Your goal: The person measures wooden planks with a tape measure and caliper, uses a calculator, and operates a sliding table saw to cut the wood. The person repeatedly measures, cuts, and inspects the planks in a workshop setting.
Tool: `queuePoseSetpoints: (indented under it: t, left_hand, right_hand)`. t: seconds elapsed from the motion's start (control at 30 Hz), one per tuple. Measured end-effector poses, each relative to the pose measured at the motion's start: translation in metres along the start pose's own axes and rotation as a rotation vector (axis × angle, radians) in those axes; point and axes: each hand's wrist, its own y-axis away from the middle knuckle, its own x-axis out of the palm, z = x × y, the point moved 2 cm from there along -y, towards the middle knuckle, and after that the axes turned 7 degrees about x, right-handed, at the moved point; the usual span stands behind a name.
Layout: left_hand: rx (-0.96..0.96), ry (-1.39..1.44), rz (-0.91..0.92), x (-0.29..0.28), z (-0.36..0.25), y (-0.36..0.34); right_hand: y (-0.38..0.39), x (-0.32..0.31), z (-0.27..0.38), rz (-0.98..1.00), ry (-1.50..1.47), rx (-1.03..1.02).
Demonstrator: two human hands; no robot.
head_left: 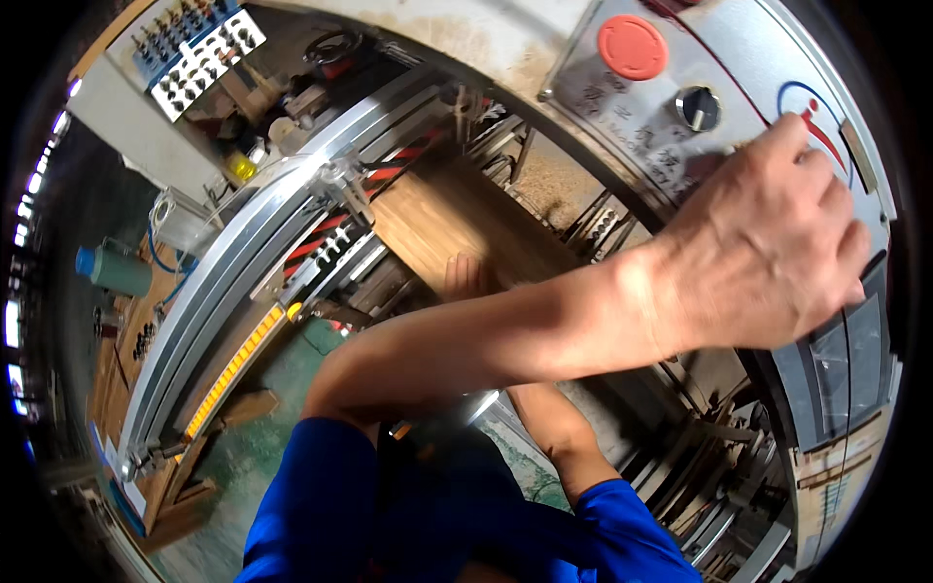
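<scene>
My left arm crosses over my right one, and my left hand (768, 233) is at the grey control panel (753, 44) on the right. Its fingers are curled, and whatever they grip or press is hidden under them. Close to those fingers are a black rotary knob (698, 109) and a large red mushroom button (633, 47). Under the left forearm, my right hand (466, 276) lies with straight fingers on a wooden board (432, 219). The forearm covers most of that hand. The board rests on the machine, its right half in shadow.
A curved-looking metal rail (228, 228) runs along the left, with a yellow scale strip (233, 374) beside it. A rack of drill bits (199, 49) stands at upper left. Further left is a green bottle (115, 269) with a blue cap. Sawdust (552, 185) lies behind the board.
</scene>
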Motion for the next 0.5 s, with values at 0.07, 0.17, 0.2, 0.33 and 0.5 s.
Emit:
queuePoseSetpoints:
  t: [0.07, 0.17, 0.2, 0.33, 0.5]
  left_hand:
    - [-0.002, -0.005, -0.007, -0.01, -0.002, -0.001]
    - [0.012, -0.051, 0.01, -0.021, -0.006, -0.003]
    - [0.018, -0.059, 0.013, -0.024, -0.007, -0.004]
    - [-0.014, -0.063, 0.046, -0.026, -0.009, 0.004]
    - [-0.036, -0.066, 0.013, -0.025, -0.012, 0.012]
  right_hand:
    - [-0.001, 0.002, -0.001, -0.007, 0.012, -0.005]
    - [0.0, 0.004, -0.006, -0.01, 0.028, -0.004]
    - [0.001, 0.005, -0.007, -0.008, 0.035, 0.0]
    - [-0.002, 0.004, 0.002, -0.025, 0.035, -0.025]
    - [0.0, 0.005, 0.005, -0.026, 0.037, -0.027]
